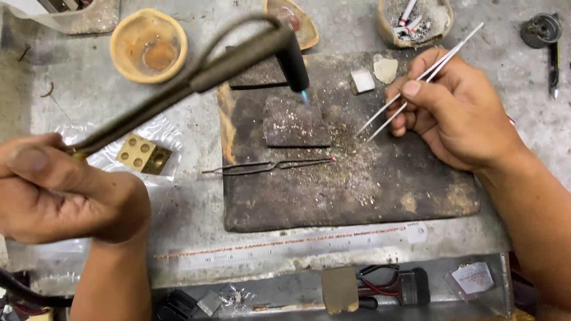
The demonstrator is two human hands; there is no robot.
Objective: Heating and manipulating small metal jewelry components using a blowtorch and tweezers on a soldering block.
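While the left hand (56,190) grips a torch (238,56), the right hand (455,110) pinches tweezers (416,83).
Torch handle sits inside closed left fingers at lower left, flame over a dark block (295,123) at centre; tweezers run between right thumb and fingertips, tips near that block.

My left hand (59,190) grips a dull brass torch (196,77) with black nozzle and small blue flame (305,97); my right hand (452,113) pinches silver-white tweezers (416,80) over the charred brown-black soldering board (357,178); ochre dish (148,44).
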